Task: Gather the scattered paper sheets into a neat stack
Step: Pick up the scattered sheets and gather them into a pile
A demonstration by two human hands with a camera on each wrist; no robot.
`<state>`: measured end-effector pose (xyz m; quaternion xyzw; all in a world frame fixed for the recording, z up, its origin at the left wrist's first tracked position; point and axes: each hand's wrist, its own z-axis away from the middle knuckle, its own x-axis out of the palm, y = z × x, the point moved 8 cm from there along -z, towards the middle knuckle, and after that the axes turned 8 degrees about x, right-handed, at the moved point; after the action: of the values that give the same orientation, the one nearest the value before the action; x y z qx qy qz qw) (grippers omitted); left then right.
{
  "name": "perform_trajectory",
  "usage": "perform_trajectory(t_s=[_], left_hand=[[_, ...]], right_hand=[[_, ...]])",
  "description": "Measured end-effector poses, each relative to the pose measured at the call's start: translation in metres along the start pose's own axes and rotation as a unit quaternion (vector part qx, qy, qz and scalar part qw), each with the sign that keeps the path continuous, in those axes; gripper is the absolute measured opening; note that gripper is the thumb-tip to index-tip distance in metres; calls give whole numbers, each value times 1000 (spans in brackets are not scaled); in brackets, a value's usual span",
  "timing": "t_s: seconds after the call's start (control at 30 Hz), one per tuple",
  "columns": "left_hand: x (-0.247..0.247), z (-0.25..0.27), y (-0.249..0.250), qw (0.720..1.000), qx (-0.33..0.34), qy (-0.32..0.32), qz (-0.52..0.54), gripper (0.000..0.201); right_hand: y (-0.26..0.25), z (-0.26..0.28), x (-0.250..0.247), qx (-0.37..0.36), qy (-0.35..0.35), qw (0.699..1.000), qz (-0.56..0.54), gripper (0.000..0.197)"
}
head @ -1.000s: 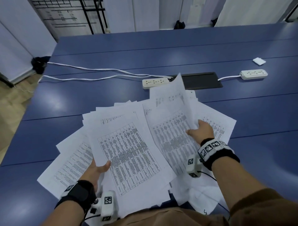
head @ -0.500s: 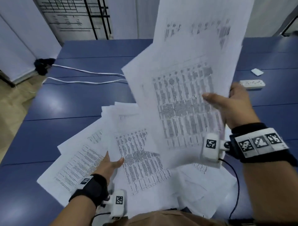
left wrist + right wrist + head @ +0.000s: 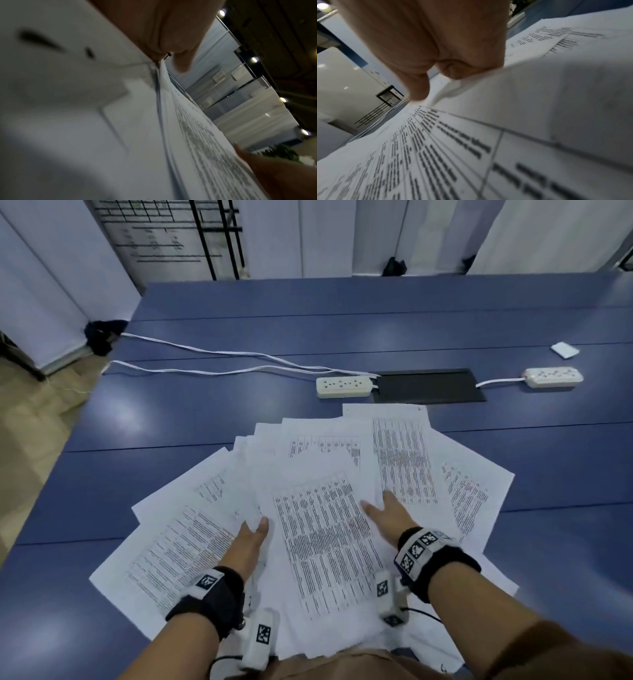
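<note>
Paper sheets (image 3: pixel 325 546), too overlapped to count, lie fanned; left hand (image 3: pixel 248 546) and right hand (image 3: pixel 388 517) each grip some.

text: none legible | paper sheets (image 3: pixel 322 542): printed tables, centre of head view, characters too blurred to read | wristbands (image 3: pixel 419 547): black-and-white square code markers, lower frame, no letters | wall chart (image 3: pixel 154 234): upper left, ruled lines, print too small
</note>
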<state>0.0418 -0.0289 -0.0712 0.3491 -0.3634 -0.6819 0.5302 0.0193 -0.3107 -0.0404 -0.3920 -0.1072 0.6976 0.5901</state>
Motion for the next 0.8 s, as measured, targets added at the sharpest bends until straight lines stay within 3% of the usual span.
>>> perform_trajectory(t_s=[0.1, 0.17, 0.2, 0.3, 0.37, 0.43, 0.57, 0.67, 0.8], left_hand=[[-12, -10, -4, 996, 19, 52, -68, 56], [-19, -16, -5, 990, 27, 84, -110, 30], [-21, -16, -1, 986, 38, 94, -132, 19], [-25, -21, 6, 979, 43, 115, -162, 33], [-22, -26, 8, 980, 19, 99, -171, 52], [-11, -27, 16, 985, 12, 60, -161, 75], [13, -19, 30, 990, 44, 11, -136, 108], [17, -12, 34, 992, 71, 26, -106, 99], [19, 10, 73, 985, 165, 29, -47, 79]], right_hand=[[1, -12, -17, -18, 63, 998, 13, 26], [-3, -17, -22, -35, 69, 994, 74, 16], [-1, -20, -24, -34, 68, 993, 95, 17], [3, -28, -22, -24, 61, 993, 94, 20], [0, -25, -13, -26, 60, 995, 75, 32], [-7, -21, -6, -40, 81, 994, 67, 62], [-13, -19, 13, -45, 78, 989, 113, 62], [-11, -21, 17, -62, 53, 982, 172, 67], [2, -24, -7, -33, 18, 996, -77, 92]])
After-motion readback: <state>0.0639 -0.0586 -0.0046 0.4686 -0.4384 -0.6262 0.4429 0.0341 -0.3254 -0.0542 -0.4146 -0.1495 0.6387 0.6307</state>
